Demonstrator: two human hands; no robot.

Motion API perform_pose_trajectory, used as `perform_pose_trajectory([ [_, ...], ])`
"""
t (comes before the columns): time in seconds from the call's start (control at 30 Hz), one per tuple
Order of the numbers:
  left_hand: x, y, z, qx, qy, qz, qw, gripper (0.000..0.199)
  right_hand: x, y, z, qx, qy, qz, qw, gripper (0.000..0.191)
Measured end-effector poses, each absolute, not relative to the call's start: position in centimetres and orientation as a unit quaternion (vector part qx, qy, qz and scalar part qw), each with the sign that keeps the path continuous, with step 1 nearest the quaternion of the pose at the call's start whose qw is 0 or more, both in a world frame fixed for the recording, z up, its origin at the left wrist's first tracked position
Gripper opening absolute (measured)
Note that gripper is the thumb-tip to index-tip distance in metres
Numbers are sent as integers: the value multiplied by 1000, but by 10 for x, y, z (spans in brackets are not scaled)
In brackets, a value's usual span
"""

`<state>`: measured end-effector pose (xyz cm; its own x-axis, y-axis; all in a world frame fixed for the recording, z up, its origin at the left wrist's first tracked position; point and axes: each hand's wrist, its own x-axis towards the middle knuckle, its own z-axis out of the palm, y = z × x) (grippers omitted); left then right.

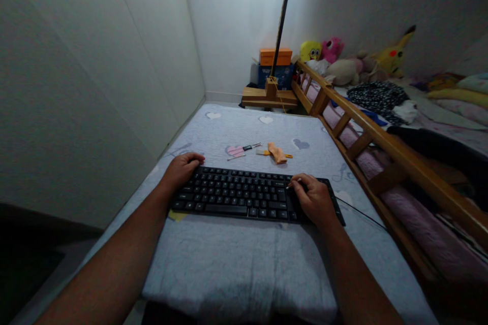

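Observation:
A black keyboard (pixel 232 194) lies across the cloth-covered table. At its upper left corner rests my left hand (pixel 183 168), fingers curled over the edge and touching it. My right hand (pixel 310 194) is over the keyboard's right part, its thumb and forefinger pinched on a thin white-tipped stick (pixel 288 187), which looks like a cotton swab. The swab's tip is near the keys beside the enter key. Beyond the keyboard are a dark-handled tool (pixel 247 148), another cotton swab (pixel 236 157), and an orange cloth (pixel 277 153) lying over a yellow-handled brush (pixel 264 153).
The keyboard's cable (pixel 360 212) runs right toward a wooden bed rail (pixel 366 129). A wooden stand (pixel 270 92) with an upright pole is past the table's far edge, near stacked boxes (pixel 275 57). White cabinet doors (pixel 125 61) line the left side.

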<state>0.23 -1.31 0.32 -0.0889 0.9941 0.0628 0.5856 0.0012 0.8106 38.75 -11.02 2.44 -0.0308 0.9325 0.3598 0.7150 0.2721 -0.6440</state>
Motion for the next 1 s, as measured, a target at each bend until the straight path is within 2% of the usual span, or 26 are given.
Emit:
perform_pose_trajectory([
  [1.0, 6, -14, 7, 606, 651, 360, 283, 23, 387, -113, 28, -586, -682, 161, 407, 20],
])
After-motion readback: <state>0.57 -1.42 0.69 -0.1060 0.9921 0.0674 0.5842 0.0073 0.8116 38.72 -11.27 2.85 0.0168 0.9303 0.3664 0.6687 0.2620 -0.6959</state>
